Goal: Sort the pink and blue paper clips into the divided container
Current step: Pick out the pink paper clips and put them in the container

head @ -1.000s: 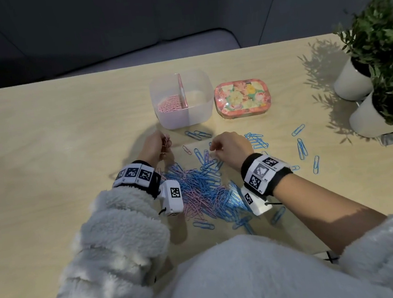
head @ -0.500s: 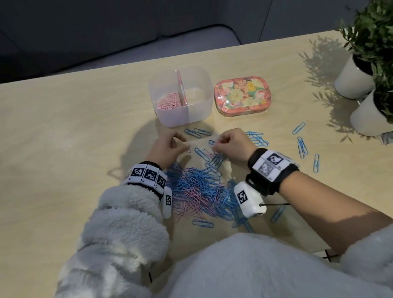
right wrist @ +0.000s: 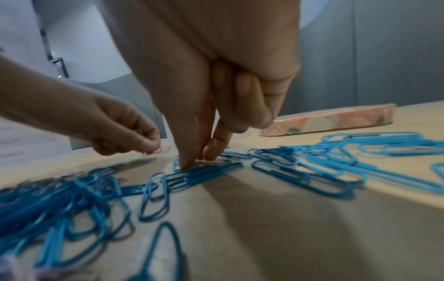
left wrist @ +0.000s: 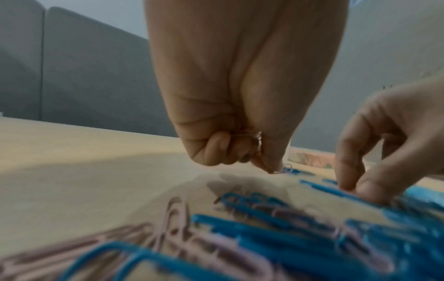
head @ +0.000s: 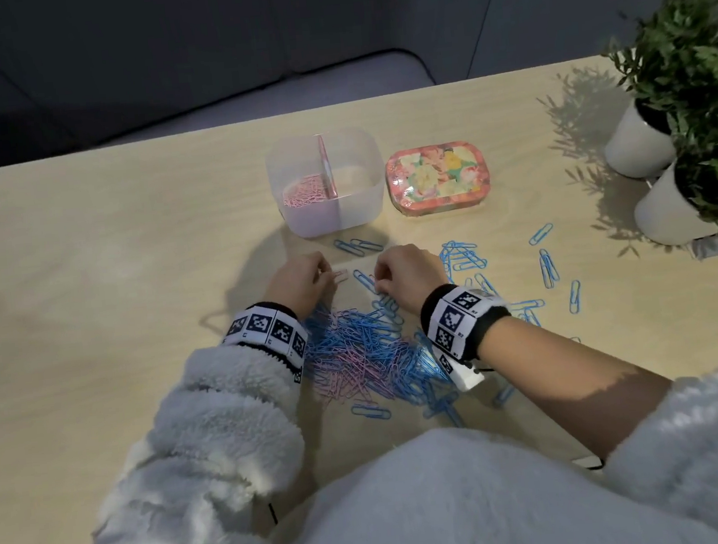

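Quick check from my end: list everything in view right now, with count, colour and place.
divided container: one, clear, far centre; pink clips in its left half
floral tin: one, pink, right of the container
clip pile: many, blue and pink, between the wrists
loose clips: many, blue, right of the pile
potted plants: two, white pots, far right
table: one, light wood
left hand: pinches a pink clip
right hand: fingertips on blue clips

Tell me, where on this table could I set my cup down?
Left of the clear container and the left hand, the table is bare. It is crowded around the clip pile, and loose blue clips scatter toward the plant pots.
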A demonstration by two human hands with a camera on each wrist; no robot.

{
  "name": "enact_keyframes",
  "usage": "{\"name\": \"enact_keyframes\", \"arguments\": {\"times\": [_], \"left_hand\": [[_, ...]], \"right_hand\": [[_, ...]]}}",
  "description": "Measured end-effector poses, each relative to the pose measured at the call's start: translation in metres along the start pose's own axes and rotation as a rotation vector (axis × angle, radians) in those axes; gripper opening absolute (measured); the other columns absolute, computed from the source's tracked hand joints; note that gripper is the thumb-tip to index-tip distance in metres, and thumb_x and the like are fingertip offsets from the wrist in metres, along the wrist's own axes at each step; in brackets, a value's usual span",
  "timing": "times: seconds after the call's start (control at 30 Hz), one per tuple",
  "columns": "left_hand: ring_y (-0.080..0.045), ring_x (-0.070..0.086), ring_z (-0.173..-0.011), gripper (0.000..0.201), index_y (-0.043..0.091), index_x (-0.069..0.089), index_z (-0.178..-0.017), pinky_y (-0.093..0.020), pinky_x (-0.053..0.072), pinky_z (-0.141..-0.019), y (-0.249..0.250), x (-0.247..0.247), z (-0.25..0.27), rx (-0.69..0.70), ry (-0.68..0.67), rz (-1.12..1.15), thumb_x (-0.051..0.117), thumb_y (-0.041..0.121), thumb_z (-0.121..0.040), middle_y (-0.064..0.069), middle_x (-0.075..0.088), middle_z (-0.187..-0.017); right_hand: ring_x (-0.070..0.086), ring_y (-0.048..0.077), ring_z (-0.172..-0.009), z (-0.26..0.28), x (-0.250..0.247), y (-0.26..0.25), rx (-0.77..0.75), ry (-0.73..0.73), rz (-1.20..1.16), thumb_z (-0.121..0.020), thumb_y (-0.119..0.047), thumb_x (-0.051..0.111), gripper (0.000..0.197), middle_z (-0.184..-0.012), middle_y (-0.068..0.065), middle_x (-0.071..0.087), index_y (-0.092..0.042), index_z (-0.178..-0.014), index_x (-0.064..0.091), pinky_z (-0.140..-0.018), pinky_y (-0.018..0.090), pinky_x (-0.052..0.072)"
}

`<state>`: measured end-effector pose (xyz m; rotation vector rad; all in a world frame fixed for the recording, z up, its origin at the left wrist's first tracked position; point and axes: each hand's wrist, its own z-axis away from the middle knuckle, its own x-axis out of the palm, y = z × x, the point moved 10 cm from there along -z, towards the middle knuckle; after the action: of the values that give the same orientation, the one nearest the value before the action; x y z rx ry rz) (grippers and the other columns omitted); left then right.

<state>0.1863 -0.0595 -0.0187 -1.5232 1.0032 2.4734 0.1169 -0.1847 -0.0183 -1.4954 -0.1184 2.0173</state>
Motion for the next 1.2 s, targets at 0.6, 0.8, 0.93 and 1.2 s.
{"name": "enact_keyframes", "arguments": {"times": [0.6, 0.8, 0.93, 1.2], "left_hand": [[-0.036, 0.052, -0.112, 0.034, 0.005, 0.050, -0.124, -0.039, 0.041, -0.093, 0.035, -0.091, -0.062, -0.019, 0.222, -0.080, 0.040, 0.005, -0.092, -0.020, 0.054, -0.125], [-0.027, 0.058, -0.095, 0.030, 0.007, 0.065, -0.098, -0.035, 0.045, -0.087, 0.009, -0.114, 0.007, 0.113, 0.548, 0.138, 0.044, -0.006, -0.081, -0.013, 0.061, -0.105], [-0.019, 0.056, -0.093, 0.021, 0.011, 0.065, -0.099, -0.029, 0.042, -0.083, -0.025, -0.070, 0.045, -0.035, 0.369, 0.207, 0.048, 0.004, -0.088, -0.009, 0.060, -0.106], [-0.015, 0.051, -0.090, 0.015, 0.013, 0.065, -0.100, -0.024, 0.037, -0.080, -0.078, -0.028, 0.103, -0.237, 0.260, 0.201, 0.060, 0.017, -0.086, -0.002, 0.055, -0.098]], "right_hand": [[0.059, 0.037, -0.104, 0.010, 0.014, -0.020, -0.086, -0.131, 0.324, -0.089, -0.003, 0.049, 0.025, -0.113, 0.019, 0.057, 0.002, -0.113, 0.047, -0.079, 0.040, 0.046], [0.054, 0.023, -0.075, -0.039, -0.070, -0.064, -0.147, 0.044, -0.280, -0.088, -0.009, 0.047, 0.014, -0.078, 0.012, 0.057, -0.008, -0.075, 0.053, -0.066, 0.028, 0.040], [0.053, 0.015, -0.068, -0.068, -0.102, -0.112, -0.203, 0.121, -0.380, -0.087, -0.003, 0.047, 0.035, -0.070, -0.001, 0.054, -0.018, -0.055, 0.042, -0.055, 0.012, 0.042], [0.054, 0.032, -0.117, -0.085, -0.071, -0.137, -0.254, 0.089, -0.039, -0.085, -0.001, 0.054, 0.038, -0.126, 0.017, 0.058, -0.005, -0.122, 0.057, -0.100, 0.034, 0.044]]}}
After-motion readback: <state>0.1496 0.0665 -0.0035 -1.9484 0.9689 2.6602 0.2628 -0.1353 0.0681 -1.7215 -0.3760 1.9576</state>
